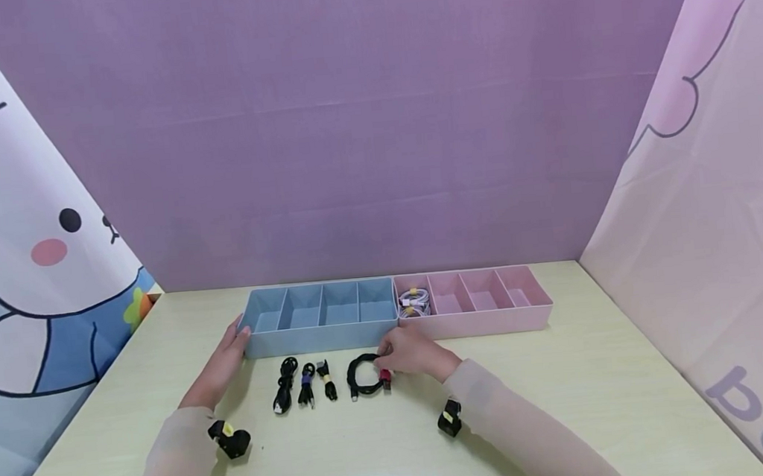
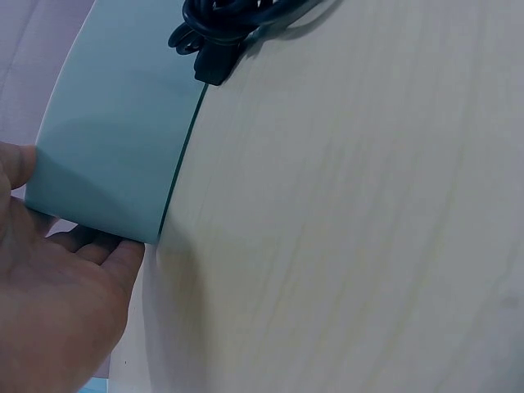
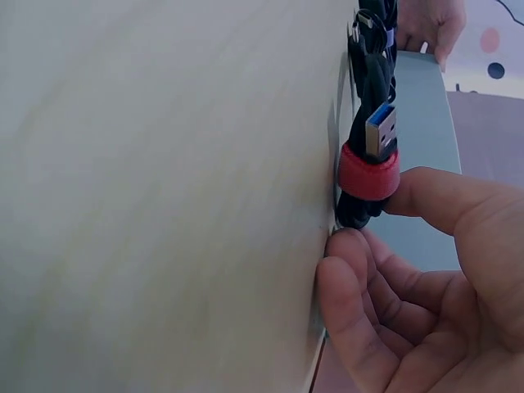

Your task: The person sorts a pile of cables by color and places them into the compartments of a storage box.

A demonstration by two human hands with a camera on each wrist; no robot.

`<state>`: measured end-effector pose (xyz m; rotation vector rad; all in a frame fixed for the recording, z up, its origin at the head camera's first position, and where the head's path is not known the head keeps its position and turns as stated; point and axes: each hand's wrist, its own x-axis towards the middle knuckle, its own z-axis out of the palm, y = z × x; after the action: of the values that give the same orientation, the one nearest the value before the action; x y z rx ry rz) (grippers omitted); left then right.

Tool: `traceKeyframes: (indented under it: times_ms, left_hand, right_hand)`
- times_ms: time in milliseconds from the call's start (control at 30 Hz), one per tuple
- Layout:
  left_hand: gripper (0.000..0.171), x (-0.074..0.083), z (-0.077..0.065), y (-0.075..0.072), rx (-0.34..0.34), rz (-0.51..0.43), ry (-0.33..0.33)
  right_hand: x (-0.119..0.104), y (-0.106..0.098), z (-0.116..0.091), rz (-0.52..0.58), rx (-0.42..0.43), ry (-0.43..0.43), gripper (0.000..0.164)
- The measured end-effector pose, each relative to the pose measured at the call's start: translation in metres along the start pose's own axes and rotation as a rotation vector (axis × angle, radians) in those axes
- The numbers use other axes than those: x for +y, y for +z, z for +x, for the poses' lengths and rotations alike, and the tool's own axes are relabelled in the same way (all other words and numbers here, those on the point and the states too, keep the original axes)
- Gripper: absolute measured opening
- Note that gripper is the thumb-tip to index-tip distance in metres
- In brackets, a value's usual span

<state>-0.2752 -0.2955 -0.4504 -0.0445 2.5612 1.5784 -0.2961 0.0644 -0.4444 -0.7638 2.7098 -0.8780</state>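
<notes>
My left hand rests on the left end of the blue divided box; its thumb is at the rim and its fingers lie along the end wall. With my right hand I pinch a coiled black USB cable in front of the boxes, thumb beside its red strap and fingertips at the end of the coil. Its blue-lined USB plug shows in the right wrist view. Left of it lie three bundled black cables: one long, one with a purple tie, one with a yellow tie.
A pink divided box stands end to end with the blue one. Its leftmost compartment holds coiled white cables. Both stand near the back of the pale wooden table, before a purple backdrop. Printed cloths flank the sides.
</notes>
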Motion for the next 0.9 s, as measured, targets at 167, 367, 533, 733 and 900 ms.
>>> traceKeyframes:
  times_ms: [167,367,533,733,900]
  left_hand:
    - [0.069,-0.0006,0.0001,-0.0004,-0.005,0.003,0.014]
    - [0.068,-0.0005,-0.0003,-0.0008,-0.006,0.007,0.013]
    - [0.068,0.0024,-0.0017,0.0008,-0.006,-0.007,0.003]
    - [0.068,0.0036,-0.0013,0.0001,-0.005,-0.002,-0.012]
    - [0.071,0.0032,-0.0016,-0.0004,-0.005,0.004,-0.014]
  right_hand:
    - [0.0014,0.0019,0.0005,-0.012,0.006,0.007,0.01]
    - [0.0024,0.0014,-0.0008,0.005,0.025,-0.007,0.012]
    - [0.0038,0.0005,-0.0008,0.02,0.023,-0.021,0.012]
    - [0.0052,0.0011,-0.001,0.041,0.039,-0.037,0.012]
    - [0.0038,0.0005,-0.0023,0.078,0.042,-0.053,0.013]
